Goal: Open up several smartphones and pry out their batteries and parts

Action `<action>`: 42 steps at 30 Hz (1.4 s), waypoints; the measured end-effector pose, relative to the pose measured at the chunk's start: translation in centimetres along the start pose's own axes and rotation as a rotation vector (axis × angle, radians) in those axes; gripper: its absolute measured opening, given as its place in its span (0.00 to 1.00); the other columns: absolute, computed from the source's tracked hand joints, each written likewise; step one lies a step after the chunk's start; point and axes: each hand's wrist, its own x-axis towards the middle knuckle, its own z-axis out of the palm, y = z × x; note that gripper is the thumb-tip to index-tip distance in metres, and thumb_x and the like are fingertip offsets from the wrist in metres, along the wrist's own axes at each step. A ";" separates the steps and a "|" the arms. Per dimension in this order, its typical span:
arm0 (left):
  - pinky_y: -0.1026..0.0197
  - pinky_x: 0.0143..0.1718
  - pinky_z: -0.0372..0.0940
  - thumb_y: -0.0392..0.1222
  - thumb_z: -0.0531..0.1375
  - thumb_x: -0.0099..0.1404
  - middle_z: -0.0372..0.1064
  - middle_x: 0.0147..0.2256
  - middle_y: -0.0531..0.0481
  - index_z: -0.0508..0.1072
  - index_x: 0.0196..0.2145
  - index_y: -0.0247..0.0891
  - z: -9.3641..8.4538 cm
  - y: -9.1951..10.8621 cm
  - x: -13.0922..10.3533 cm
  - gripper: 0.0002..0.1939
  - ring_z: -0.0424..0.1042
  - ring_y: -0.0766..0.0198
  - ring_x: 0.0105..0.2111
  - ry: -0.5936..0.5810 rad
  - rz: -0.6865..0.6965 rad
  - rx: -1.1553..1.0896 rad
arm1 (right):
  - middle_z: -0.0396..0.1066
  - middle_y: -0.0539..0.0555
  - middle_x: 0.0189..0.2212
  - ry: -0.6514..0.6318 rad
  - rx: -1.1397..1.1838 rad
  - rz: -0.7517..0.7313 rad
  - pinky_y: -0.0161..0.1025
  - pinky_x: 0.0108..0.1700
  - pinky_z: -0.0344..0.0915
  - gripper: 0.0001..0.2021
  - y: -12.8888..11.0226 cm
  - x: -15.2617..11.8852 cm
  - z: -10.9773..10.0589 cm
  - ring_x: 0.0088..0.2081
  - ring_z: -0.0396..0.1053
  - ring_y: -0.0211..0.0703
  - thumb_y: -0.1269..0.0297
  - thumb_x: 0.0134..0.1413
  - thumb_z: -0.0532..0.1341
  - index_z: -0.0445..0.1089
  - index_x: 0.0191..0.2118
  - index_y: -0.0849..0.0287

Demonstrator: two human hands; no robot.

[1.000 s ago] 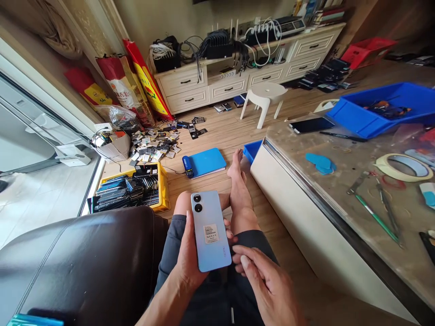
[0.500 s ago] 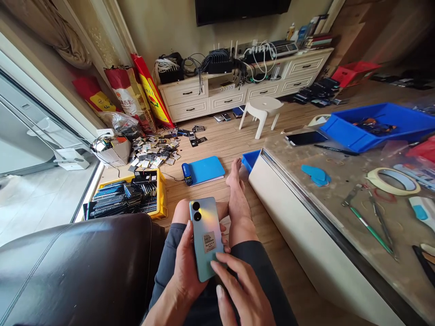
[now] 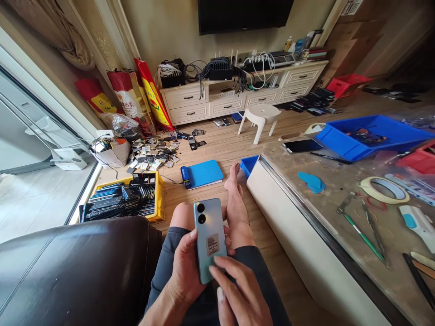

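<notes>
The smartphone [image 3: 210,228] lies in the left hand [image 3: 185,265], lower centre; at right, masking tape [image 3: 368,190] rests on a table [image 3: 340,181].

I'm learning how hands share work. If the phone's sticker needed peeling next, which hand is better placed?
Right, I'd say. The right hand looks free, its fingertips close to the sticker; the left hand is busy holding the phone.

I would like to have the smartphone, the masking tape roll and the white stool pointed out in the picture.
Smartphone [image 3: 211,228], head view: on its back panel.
Masking tape roll [image 3: 365,184], head view: on the left part of its ring.
White stool [image 3: 263,111], head view: on its seat.
</notes>
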 end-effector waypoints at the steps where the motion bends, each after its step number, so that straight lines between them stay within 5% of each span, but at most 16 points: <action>1: 0.49 0.46 0.72 0.58 0.65 0.58 0.79 0.38 0.37 0.81 0.45 0.30 -0.1 0.0 0.0 0.28 0.79 0.42 0.43 -0.009 -0.009 0.003 | 0.77 0.60 0.51 -0.014 0.006 -0.024 0.43 0.52 0.78 0.19 0.1 0.0 -0.1 0.52 0.77 0.49 0.78 0.62 0.56 0.75 0.55 0.58; 19: 0.53 0.49 0.70 0.46 0.66 0.64 0.78 0.46 0.41 0.76 0.55 0.36 -0.8 -1.6 -0.2 0.23 0.77 0.49 0.46 0.023 0.081 -0.005 | 0.75 0.60 0.55 0.006 -0.022 0.103 0.40 0.53 0.78 0.19 0.9 -0.1 -0.1 0.54 0.77 0.48 0.68 0.70 0.53 0.71 0.61 0.55; 30: 0.64 0.33 0.65 0.45 0.65 0.65 0.76 0.39 0.43 0.77 0.54 0.36 -0.7 -1.7 -0.6 0.21 0.72 0.61 0.34 -0.003 0.086 0.017 | 0.72 0.59 0.61 0.069 0.043 0.184 0.36 0.46 0.80 0.18 0.3 -0.9 0.2 0.50 0.80 0.44 0.69 0.72 0.51 0.72 0.59 0.53; 42: 0.65 0.30 0.64 0.45 0.66 0.64 0.75 0.43 0.42 0.77 0.54 0.38 -0.2 -1.8 -1.1 0.21 0.71 0.63 0.32 -0.011 0.062 0.058 | 0.75 0.59 0.57 0.017 0.021 0.137 0.35 0.47 0.80 0.17 0.7 -0.8 -0.8 0.48 0.81 0.44 0.72 0.69 0.54 0.73 0.57 0.54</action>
